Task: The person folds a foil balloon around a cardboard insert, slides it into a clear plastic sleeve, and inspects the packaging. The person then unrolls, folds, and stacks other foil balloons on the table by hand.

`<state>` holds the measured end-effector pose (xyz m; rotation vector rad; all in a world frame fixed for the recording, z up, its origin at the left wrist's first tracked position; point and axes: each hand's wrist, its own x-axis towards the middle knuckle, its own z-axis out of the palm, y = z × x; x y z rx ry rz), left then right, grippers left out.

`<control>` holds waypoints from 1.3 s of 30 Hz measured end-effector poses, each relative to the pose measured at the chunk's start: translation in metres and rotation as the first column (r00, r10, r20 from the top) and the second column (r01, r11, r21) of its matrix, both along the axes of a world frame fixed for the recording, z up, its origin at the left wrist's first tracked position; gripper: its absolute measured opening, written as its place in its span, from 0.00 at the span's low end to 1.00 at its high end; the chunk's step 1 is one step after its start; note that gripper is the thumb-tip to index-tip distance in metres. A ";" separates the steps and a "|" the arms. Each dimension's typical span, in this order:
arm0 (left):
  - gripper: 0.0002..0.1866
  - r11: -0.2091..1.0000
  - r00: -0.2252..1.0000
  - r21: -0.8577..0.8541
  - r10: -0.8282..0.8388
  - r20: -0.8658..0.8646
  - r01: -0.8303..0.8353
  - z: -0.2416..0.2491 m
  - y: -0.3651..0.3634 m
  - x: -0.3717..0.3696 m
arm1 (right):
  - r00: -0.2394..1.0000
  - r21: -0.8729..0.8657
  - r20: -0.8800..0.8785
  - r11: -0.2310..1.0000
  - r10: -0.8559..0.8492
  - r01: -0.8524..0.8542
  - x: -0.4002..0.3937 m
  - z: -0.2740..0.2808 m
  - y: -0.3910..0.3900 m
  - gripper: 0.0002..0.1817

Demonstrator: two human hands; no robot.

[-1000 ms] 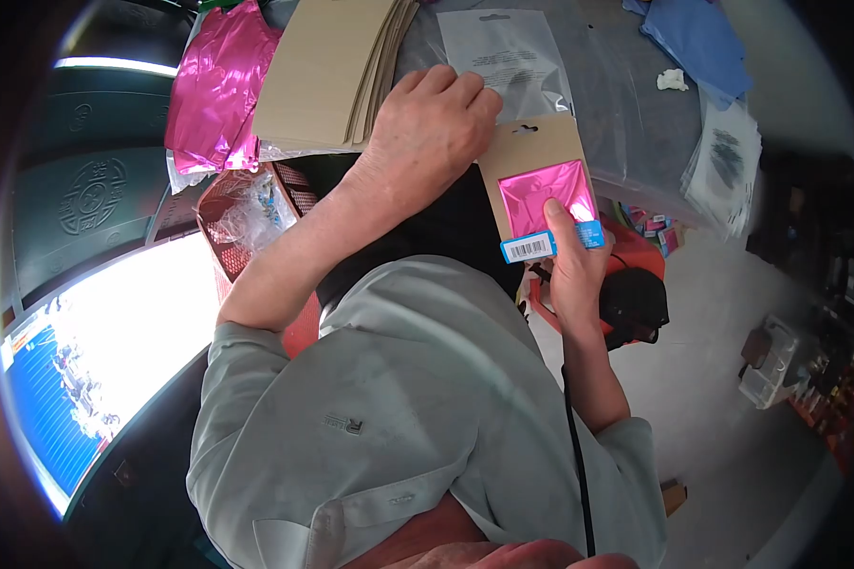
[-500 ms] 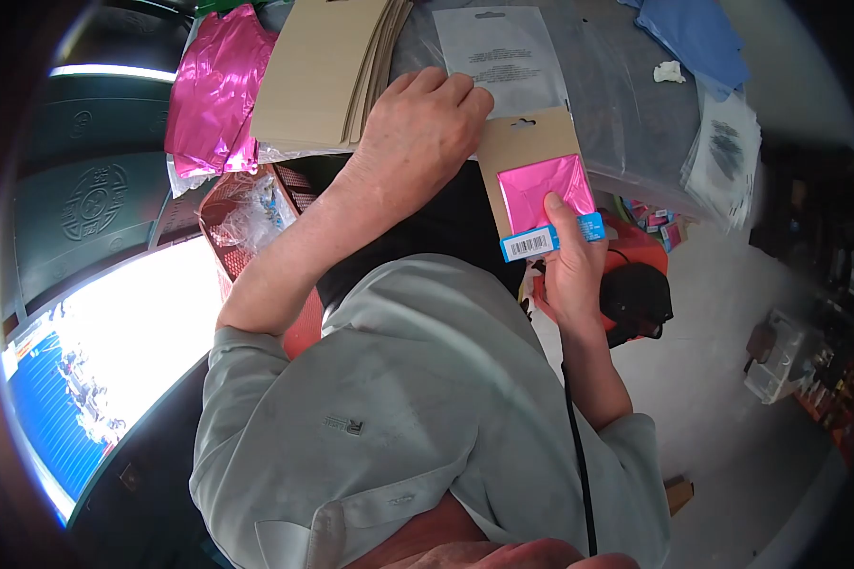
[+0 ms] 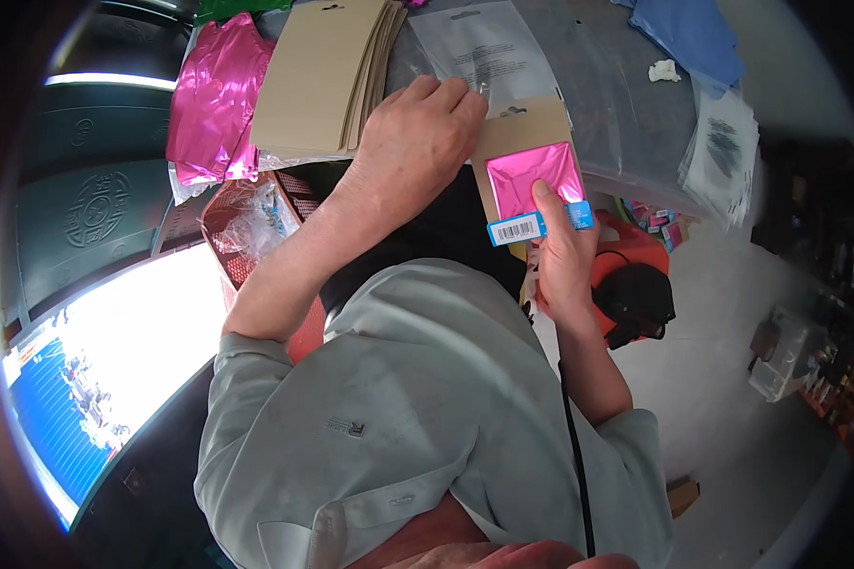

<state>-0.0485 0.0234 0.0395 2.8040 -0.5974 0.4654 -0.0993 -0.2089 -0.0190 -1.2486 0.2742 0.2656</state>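
Note:
My left hand [image 3: 419, 123] is closed, its curled fingers gripping the near edge of a clear printed plastic bag [image 3: 474, 52] that lies on the table. In my right hand [image 3: 567, 251] is a brown cardboard hang card [image 3: 527, 123] carrying a flat pink foil packet [image 3: 514, 186] and a blue band with a barcode label [image 3: 519, 229]. My right thumb presses on the packet. The card's top end, with its hang hole, is right by the left fingertips and overlaps the bag's edge in this view.
A stack of brown cards [image 3: 318, 81] and pink foil packets [image 3: 213, 104] lie on the table's left. Loose printed bags [image 3: 721, 152] hang over its right edge near a blue cloth [image 3: 688, 38]. Below are a red basket [image 3: 220, 213] and a red stool [image 3: 626, 251] with a black object.
My right hand has raised the card slightly up and left, closer to the bag. The bag has shifted a little left with my left hand.

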 end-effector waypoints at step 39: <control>0.09 1.000 0.993 -0.028 0.016 0.115 -0.013 0.002 -0.017 0.000 | 0.995 -0.016 0.080 0.998 0.067 -0.066 0.026 0.009 0.007 0.08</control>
